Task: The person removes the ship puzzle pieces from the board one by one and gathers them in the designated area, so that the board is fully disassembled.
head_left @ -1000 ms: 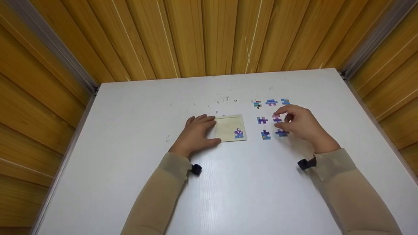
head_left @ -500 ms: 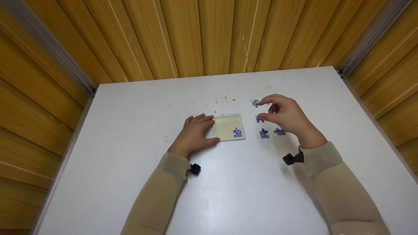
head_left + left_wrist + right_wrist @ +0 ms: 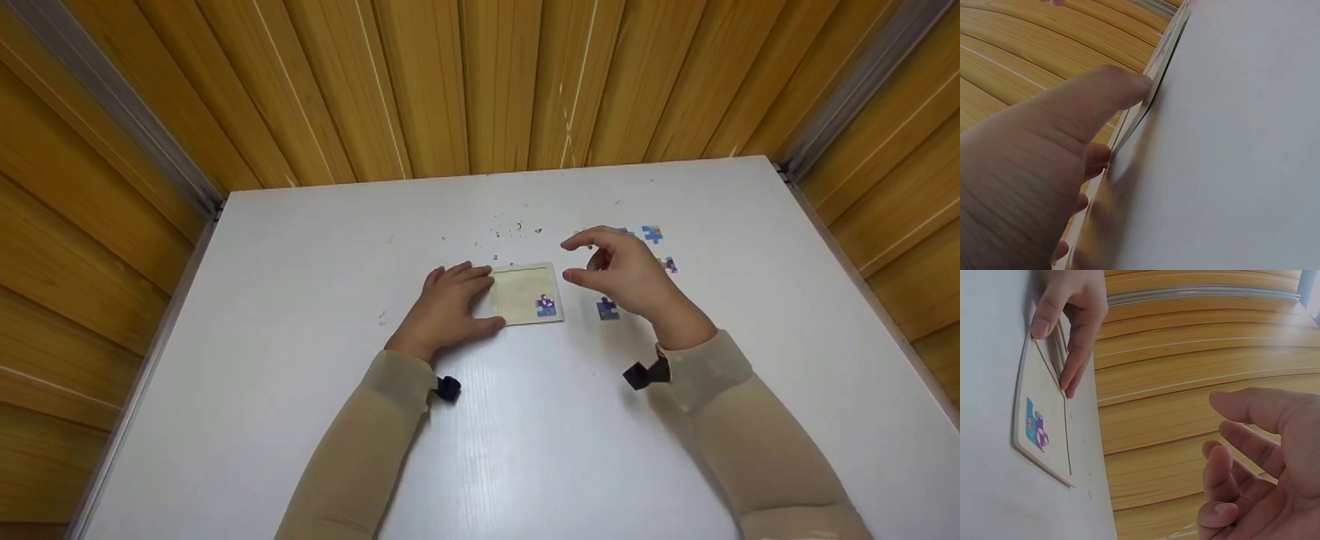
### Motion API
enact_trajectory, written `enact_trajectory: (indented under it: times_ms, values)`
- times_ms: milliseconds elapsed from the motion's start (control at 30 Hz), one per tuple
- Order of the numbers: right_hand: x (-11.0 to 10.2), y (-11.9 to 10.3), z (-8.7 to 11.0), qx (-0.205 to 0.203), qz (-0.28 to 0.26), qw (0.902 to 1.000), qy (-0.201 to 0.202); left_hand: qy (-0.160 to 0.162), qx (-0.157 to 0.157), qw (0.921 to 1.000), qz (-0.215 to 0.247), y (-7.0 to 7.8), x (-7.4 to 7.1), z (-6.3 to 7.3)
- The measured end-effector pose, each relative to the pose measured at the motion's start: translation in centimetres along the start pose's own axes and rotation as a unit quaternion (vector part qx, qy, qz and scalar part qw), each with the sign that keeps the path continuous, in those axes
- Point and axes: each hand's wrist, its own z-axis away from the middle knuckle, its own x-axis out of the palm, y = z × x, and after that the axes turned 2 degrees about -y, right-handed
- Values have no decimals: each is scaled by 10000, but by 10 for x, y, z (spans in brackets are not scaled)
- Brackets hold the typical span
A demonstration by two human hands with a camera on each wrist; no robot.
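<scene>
My left hand (image 3: 452, 307) holds a small square wooden puzzle tray (image 3: 517, 289) at its left side, thumb at the near corner and fingers at the far one. In the left wrist view the thumb (image 3: 1123, 87) lies on the tray's edge. One blue and purple jigsaw piece (image 3: 545, 305) sits in the tray's near right corner. My right hand (image 3: 626, 274) hovers just right of the tray, thumb and index finger apart with nothing between them. Under and around it lie loose pieces, one near (image 3: 608, 307), one far right (image 3: 652, 234); others are partly hidden by the hand.
A white table (image 3: 480, 442) bears everything, with small dark specks beyond the tray. Yellow wood-patterned walls (image 3: 435, 90) stand at the back and both sides. Another piece (image 3: 667, 264) peeks out beside the right wrist.
My right hand has moved left over the loose pieces toward the tray, its thumb and index finger still apart. My left hand and the tray have stayed in place.
</scene>
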Motion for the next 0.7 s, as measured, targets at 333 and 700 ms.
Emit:
enact_trajectory:
  times_ms: [333,700]
  values:
    - [17,8,-4,261,113,9988,-403,-49,-57,10000,-8,1,-1,0]
    - [33,14,-7,523,177,9964,-640,-49,-79,10000,6,1,-2,1]
